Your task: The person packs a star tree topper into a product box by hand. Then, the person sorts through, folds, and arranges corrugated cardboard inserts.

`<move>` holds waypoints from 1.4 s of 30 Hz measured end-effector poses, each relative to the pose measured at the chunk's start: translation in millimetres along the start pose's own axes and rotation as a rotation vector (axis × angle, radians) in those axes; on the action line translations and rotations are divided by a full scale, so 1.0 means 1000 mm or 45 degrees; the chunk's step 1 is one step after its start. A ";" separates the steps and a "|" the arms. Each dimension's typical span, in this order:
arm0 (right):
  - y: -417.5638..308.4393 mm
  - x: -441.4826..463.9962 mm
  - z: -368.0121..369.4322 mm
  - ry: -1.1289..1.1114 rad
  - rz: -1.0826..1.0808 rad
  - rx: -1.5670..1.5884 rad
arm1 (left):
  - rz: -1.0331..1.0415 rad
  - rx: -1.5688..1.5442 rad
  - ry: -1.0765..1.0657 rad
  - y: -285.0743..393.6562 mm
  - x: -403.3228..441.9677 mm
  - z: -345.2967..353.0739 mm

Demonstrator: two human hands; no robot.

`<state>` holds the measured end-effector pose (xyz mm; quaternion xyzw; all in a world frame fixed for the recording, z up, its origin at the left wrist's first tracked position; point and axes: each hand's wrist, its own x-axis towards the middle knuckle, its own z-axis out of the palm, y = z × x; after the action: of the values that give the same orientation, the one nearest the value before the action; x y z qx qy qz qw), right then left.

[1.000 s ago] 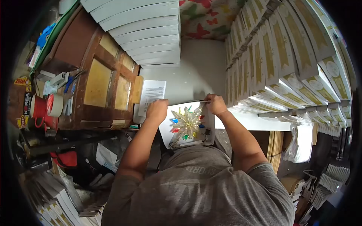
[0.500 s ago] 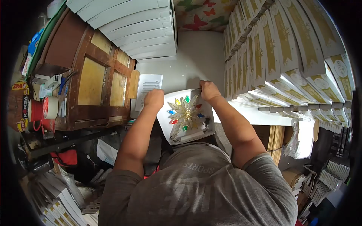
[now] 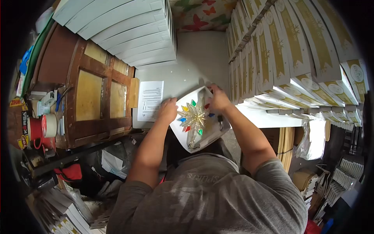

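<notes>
A white open box (image 3: 181, 133) is held tilted in front of my body, over the near edge of the table. Inside it lies a gold glittery star ornament (image 3: 196, 116) with red, green, blue and yellow gem-shaped pieces around it. My left hand (image 3: 168, 110) grips the box's left side, fingers closed on the rim. At the upper right corner, my right hand (image 3: 219, 99) is closed on the edge, its fingertips partly hidden.
Printed sheets (image 3: 151, 100) lie on the white table (image 3: 196, 50) at left. White boxes (image 3: 136, 37) are stacked at the far left; gold-labelled boxes (image 3: 296, 50) line the right. A wooden cabinet (image 3: 93, 89) and tape rolls (image 3: 49, 124) stand left. A plastic bag (image 3: 313, 136) hangs at right.
The box has turned and tilted in my hands, its near corner now pointing down toward me. My left hand has moved slightly lower. The ornament has turned along with the box.
</notes>
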<state>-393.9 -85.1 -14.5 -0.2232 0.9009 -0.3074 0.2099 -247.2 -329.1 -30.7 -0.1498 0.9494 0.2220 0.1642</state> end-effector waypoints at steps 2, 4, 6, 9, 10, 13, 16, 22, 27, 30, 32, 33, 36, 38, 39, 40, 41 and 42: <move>-0.004 -0.037 -0.014 0.104 -0.027 0.057 | -0.127 0.010 0.046 -0.001 -0.007 0.000; -0.003 -0.076 -0.024 0.355 -0.258 -0.224 | -0.265 0.019 0.086 -0.002 -0.027 0.004; -0.001 -0.088 -0.013 0.435 -0.213 -0.210 | -0.262 -0.068 0.083 -0.021 -0.050 0.039; 0.010 -0.096 0.020 0.664 -0.056 -0.164 | -0.331 -0.154 0.159 0.003 -0.057 0.017; 0.013 -0.098 0.028 0.661 -0.056 -0.163 | -0.381 -0.201 0.196 0.011 -0.063 0.007; 0.013 -0.095 0.051 0.360 0.126 -0.001 | -0.072 -0.048 0.451 0.039 -0.022 -0.017; 0.014 -0.105 0.047 0.153 0.232 0.055 | 0.286 0.119 0.163 0.097 0.020 -0.021; 0.001 -0.100 0.007 -0.026 0.536 0.713 | 0.327 0.101 -0.069 0.128 0.034 0.041; 0.023 -0.087 0.027 0.058 0.837 1.427 | 0.636 0.103 0.252 0.146 -0.005 0.045; 0.012 -0.092 0.015 -0.183 0.772 1.710 | 0.572 0.071 0.326 0.143 0.000 0.037; -0.007 -0.097 0.005 -0.327 0.794 2.082 | 0.649 0.084 0.218 0.137 -0.003 0.018; -0.002 -0.098 0.005 -0.366 0.564 1.970 | 0.683 0.087 0.165 0.133 -0.004 0.010; 0.021 -0.096 0.012 -0.263 0.541 1.620 | 0.679 0.090 -0.183 0.130 0.007 -0.004; 0.018 -0.086 0.006 -0.325 0.450 1.737 | 0.636 0.125 -0.226 0.140 0.017 -0.020; 0.014 -0.082 0.006 -0.362 0.385 1.868 | 0.615 0.157 -0.299 0.139 0.015 -0.027; 0.001 -0.077 0.006 -0.398 0.370 1.854 | 0.586 0.152 -0.276 0.132 0.007 -0.034; -0.010 -0.072 -0.001 -0.371 0.338 1.779 | 0.612 0.079 0.026 0.128 -0.006 -0.038; -0.024 -0.065 -0.006 -0.338 0.298 1.705 | 0.640 0.015 0.334 0.125 -0.017 -0.043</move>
<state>-337.2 -65.0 21.3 0.0173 0.5020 -0.7429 0.4425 -286.9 -238.3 58.4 0.0639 0.9712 0.2288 -0.0195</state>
